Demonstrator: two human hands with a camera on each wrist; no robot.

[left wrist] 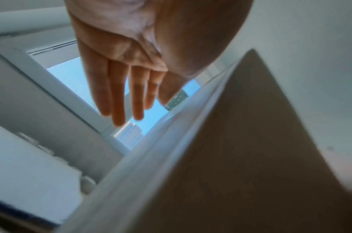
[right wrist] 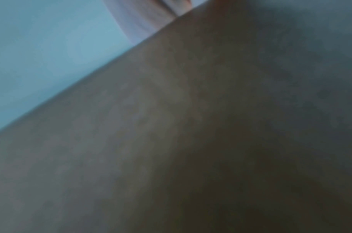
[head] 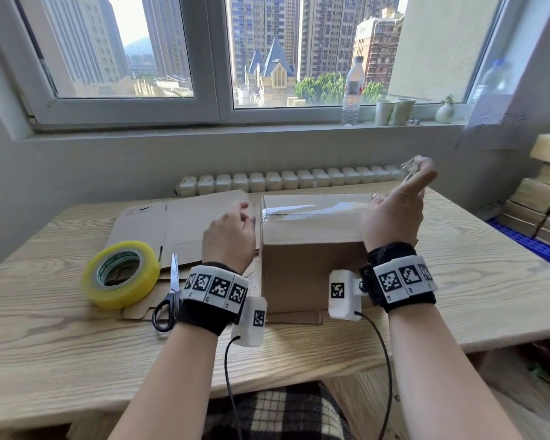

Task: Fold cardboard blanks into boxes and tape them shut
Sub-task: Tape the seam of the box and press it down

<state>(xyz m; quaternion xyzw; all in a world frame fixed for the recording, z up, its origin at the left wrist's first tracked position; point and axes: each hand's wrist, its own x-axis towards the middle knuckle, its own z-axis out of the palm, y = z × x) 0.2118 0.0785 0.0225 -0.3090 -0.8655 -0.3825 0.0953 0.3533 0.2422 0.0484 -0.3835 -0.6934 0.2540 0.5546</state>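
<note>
two hands hover at the folded box (head: pixel 311 249), which stands upright near the middle of the wooden worktop (head: pixel 61 354), toward its far edge. we see its long axis running left to right, parallel to the worktop's near edge, and its closed top facing up with a strip of clear tape (head: pixel 315 209) laid along that same axis over the seam.

our left hand (head: pixel 229 239) hangs just beside the box's left top corner; in the left wrist view its fingers (left wrist: pixel 119 97) are straight and close together, holding nothing. our right hand (head: pixel 394 217) is raised above the box's right end, and its fingers (head: pixel 423 176) seem to pinch a crumpled scrap of clear tape (head: pixel 411 165), though motion blur leaves the grip unclear. the right wrist view shows only blurred cardboard.

flat cardboard blanks (head: pixel 178 227) lie left of the box, reaching under it. on them, toward the near left, a yellow tape roll (head: pixel 121 274) lies on its side, and scissors (head: pixel 169 296) lie just right of it, blades pointing to the far edge.
</note>
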